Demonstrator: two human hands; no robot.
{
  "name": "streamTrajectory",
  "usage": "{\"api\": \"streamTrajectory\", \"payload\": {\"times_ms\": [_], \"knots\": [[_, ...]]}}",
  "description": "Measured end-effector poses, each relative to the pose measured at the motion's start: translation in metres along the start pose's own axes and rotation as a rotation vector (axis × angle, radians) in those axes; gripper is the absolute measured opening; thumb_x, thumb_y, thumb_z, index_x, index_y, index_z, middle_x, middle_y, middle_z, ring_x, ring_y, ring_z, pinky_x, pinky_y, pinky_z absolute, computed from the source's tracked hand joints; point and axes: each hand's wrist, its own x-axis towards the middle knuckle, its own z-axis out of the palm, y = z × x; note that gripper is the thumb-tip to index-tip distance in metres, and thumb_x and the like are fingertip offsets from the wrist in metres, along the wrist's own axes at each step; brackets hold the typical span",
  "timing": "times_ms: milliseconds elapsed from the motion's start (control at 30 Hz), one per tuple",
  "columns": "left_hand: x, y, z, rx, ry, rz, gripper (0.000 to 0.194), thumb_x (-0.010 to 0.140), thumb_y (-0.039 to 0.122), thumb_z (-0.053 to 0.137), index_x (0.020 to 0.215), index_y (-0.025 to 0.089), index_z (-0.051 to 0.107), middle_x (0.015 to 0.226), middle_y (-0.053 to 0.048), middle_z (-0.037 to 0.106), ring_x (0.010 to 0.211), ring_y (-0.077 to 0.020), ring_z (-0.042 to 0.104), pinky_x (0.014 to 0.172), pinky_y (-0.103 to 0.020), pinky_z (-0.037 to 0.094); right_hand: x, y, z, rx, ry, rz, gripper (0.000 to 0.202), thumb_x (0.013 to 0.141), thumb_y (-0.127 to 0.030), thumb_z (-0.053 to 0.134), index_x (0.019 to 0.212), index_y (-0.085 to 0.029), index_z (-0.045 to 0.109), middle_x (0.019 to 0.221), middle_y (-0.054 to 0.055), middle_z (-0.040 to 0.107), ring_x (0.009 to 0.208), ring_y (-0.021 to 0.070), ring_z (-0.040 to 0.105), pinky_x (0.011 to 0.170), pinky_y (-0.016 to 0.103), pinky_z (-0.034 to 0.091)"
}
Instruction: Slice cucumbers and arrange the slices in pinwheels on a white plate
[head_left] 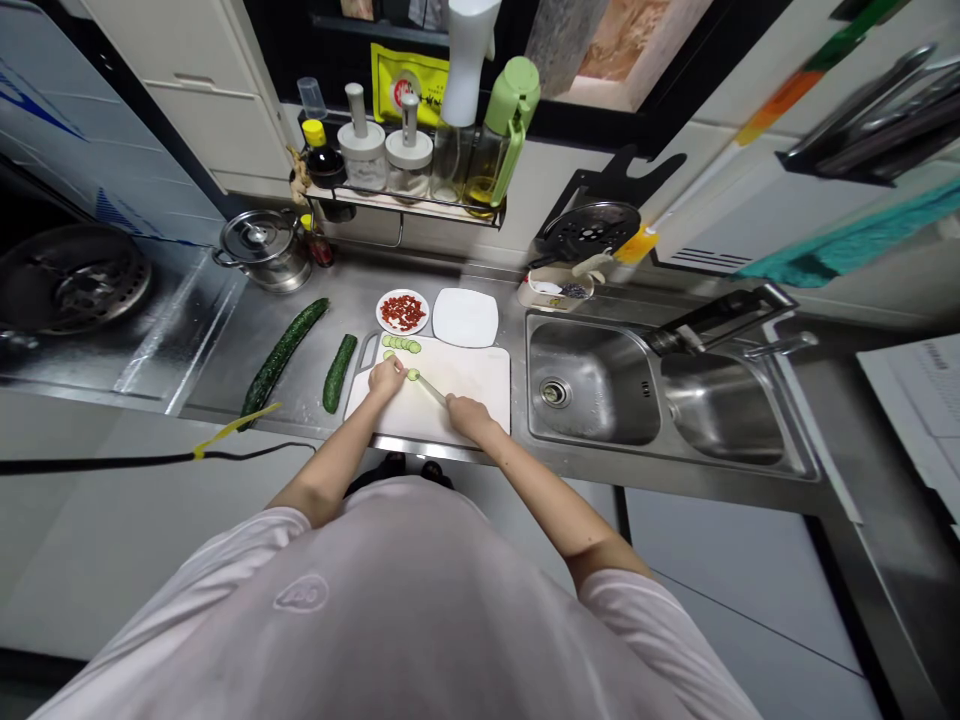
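The right hand is closing its grip round a knife, a green slice is lying at the blade's tip, and the left hand is curling its fingers nearly shut beside it, whether on anything I can't tell. With fingertips sitting so near the blade, a slip on wet flesh could be nicking them. Beyond, cucumber slices are lining the cutting board's far edge below two plates, while the table's front edge is limiting elbow room.
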Motion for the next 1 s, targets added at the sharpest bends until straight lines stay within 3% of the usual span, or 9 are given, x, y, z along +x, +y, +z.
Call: {"api": "streamTrajectory", "payload": {"times_ms": [1000], "knots": [[0.003, -0.002, 0.003, -0.004, 0.003, 0.000, 0.019, 0.081, 0.043, 0.058, 0.089, 0.026, 0.059, 0.095, -0.004, 0.070, 0.093, -0.0216, 0.063, 0.076, -0.029, 0.042, 0.013, -0.009, -0.001, 0.021, 0.033, -0.002, 0.032, 0.091, -0.007, 0.034, 0.118, -0.012, 0.051, 0.110, 0.017, 0.065, 0.103, 0.0242, 0.063, 0.079, 0.032, 0.049]]}}
